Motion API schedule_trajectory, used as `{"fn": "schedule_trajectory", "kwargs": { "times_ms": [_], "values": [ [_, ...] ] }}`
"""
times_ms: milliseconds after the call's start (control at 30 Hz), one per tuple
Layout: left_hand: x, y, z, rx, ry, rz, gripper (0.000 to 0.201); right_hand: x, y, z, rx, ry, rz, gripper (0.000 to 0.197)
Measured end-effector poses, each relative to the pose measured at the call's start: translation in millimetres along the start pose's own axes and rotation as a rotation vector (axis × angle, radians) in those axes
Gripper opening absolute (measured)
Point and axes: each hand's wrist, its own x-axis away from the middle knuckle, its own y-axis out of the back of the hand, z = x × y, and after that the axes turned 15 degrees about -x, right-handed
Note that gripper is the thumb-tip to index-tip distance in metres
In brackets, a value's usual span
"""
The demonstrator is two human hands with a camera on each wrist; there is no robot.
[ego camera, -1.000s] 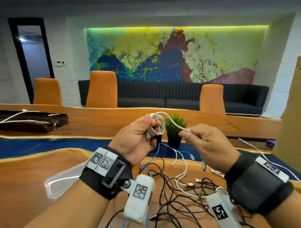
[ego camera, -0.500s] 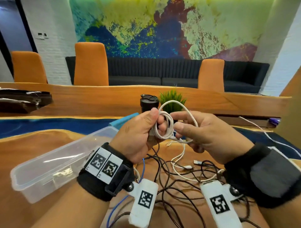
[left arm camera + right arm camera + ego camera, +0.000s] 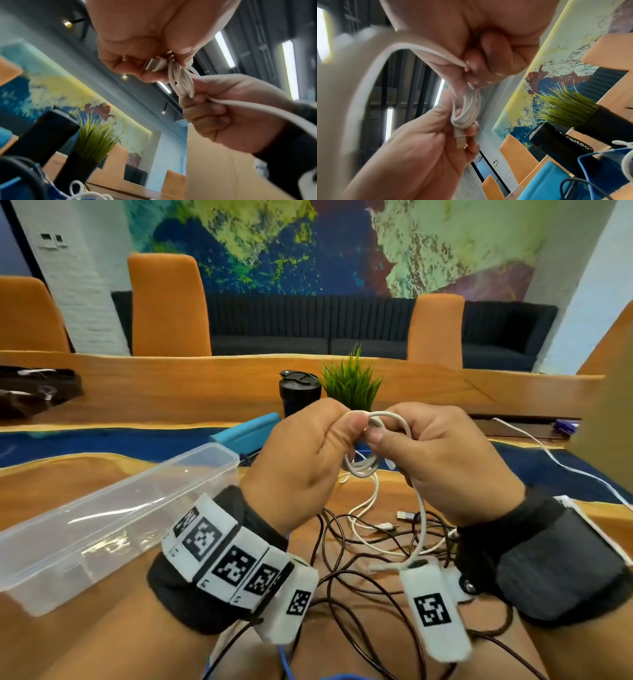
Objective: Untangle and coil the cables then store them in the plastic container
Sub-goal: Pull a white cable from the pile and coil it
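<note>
A white cable coil (image 3: pixel 368 446) hangs in the air between both hands above the table. My left hand (image 3: pixel 308 453) pinches the coil's loops (image 3: pixel 181 81) together with the USB plug (image 3: pixel 155 65) at its fingertips. My right hand (image 3: pixel 442 453) grips the same coil (image 3: pixel 467 108), and the loose white tail (image 3: pixel 423 518) runs down from it past the wrist. Below lies a tangle of black cables (image 3: pixel 359 573) with another white cable (image 3: pixel 368 508) among them. The clear plastic container (image 3: pixel 102 529) sits open at the left.
A black tumbler (image 3: pixel 298 393) and a small potted plant (image 3: pixel 351 385) stand behind the hands. A blue lid (image 3: pixel 245 434) lies by the container's far end. A white cable (image 3: pixel 548 453) trails off right. Orange chairs and a dark sofa line the back.
The view has tilted down, bringing the container into sight. My right hand has closed in on the coil, adding another loop; the free tail has shortened.
</note>
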Motion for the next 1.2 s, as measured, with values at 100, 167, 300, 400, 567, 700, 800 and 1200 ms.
{"fn": "schedule_trajectory", "kwargs": {
  "times_ms": [100,167,300,400,567,700,800,1200],
  "values": [
    [4.4,-0.7,-2.7,-0.146,-0.011,0.036,0.031,-0.3,4.3,-4.3,0.028,-0.012,-0.036,0.015],
    [6.0,1.8,-2.9,-0.268,-0.053,0.064,0.025,0.9,5.8,-6.9,0.063,-0.019,-0.034,0.013],
    [3.3,17.4,-3.2,-0.284,-0.030,0.120,0.020,2.9,3.8,-3.0,0.072,0.018,0.036,0.006],
    [1.2,34.5,3.6,-0.119,0.071,0.160,0.016,3.7,12.4,0.6,0.122,0.055,0.104,0.010],
    [1.8,52.9,9.4,0.100,0.148,0.164,0.018,2.7,37.1,-3.0,0.505,0.120,0.021,0.014],
    [1.4,52.4,8.8,0.218,0.180,0.159,0.020,-0.4,28.6,-15.2,0.633,0.091,-0.067,0.015],
    [0.5,50.0,10.6,0.242,0.189,0.140,0.020,-0.6,19.0,-18.5,0.237,-0.036,-0.193,0.013],
    [1.5,36.9,15.3,0.471,0.274,0.150,0.020,-1.4,2.6,-10.5,-0.856,-0.253,-0.248,0.014]
  ]
}}
